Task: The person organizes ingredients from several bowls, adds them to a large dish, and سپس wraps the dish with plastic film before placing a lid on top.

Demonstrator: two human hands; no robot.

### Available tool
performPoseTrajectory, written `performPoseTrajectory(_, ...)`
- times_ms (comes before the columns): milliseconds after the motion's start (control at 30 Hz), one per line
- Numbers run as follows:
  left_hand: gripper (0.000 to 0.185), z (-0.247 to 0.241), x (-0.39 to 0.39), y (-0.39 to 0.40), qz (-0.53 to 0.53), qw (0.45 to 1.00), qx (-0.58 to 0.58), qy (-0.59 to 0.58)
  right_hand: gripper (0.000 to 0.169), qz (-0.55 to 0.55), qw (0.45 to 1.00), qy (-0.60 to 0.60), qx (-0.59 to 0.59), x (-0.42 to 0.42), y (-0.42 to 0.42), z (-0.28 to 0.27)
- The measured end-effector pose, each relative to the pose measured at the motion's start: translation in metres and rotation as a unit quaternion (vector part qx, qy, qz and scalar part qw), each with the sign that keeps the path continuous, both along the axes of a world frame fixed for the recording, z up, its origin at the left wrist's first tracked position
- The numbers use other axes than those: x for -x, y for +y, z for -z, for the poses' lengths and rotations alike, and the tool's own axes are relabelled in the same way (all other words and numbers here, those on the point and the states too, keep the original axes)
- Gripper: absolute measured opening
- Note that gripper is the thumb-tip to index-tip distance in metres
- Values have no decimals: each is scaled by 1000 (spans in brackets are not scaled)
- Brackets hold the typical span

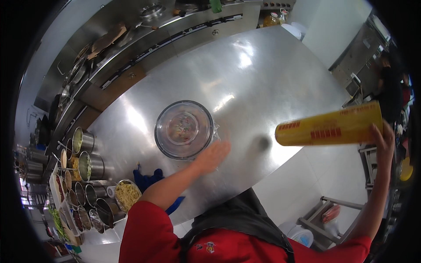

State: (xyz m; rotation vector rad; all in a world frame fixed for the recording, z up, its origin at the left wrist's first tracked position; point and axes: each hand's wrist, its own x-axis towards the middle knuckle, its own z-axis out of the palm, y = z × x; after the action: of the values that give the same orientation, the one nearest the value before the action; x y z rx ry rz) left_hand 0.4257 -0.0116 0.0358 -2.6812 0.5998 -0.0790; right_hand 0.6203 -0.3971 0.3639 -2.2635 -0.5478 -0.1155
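A round, see-through bowl (184, 130) stands on the stainless steel table (243, 82), with chopped food of several colours visible in it. Crinkled clear film shows along its right rim. Beside the lower right rim is my left hand (213, 156), blurred, with its fingers stretched and nothing seen in it. Raised over the table's right edge, my right hand (384, 136) grips the near end of a large yellow roll (329, 126) with red printing, which looks like a roll of cling film. The roll points left, towards the bowl, and is apart from it.
At the left stand steel containers (93, 166) of ingredients, a bowl of noodle-like strips (127, 195) and a blue cloth (148, 179). A stove counter (171, 39) with pans runs behind the table. Below right are a metal rack (315, 222) and a white bucket (301, 235). A person (388, 82) stands far right.
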Motion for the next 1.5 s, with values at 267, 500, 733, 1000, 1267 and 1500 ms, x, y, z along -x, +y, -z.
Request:
performPoseTrajectory(267,41,39,87,43,-333,783,512,120,22,-163,930,-216,250,-75,132,46)
performPoseTrajectory(500,33,47,129,140,-459,405,762,-210,30,-115,914,-303,245,-114,127,66)
performPoseTrajectory(733,37,29,68,188,-549,527,619,-193,51,-70,871,-461,158,-58,156,83)
performPoseTrajectory(1000,41,-4,79,113,-511,270,813,-74,47,-228,876,277,-323,49,290,305)
performPoseTrajectory(1267,43,-8,80,39,-444,165,871,-131,54,-92,615,607,-494,84,309,391)
performPoseTrajectory(1500,56,-15,56,-52,-427,49,883,-191,56,-41,786,458,-414,161,275,374)
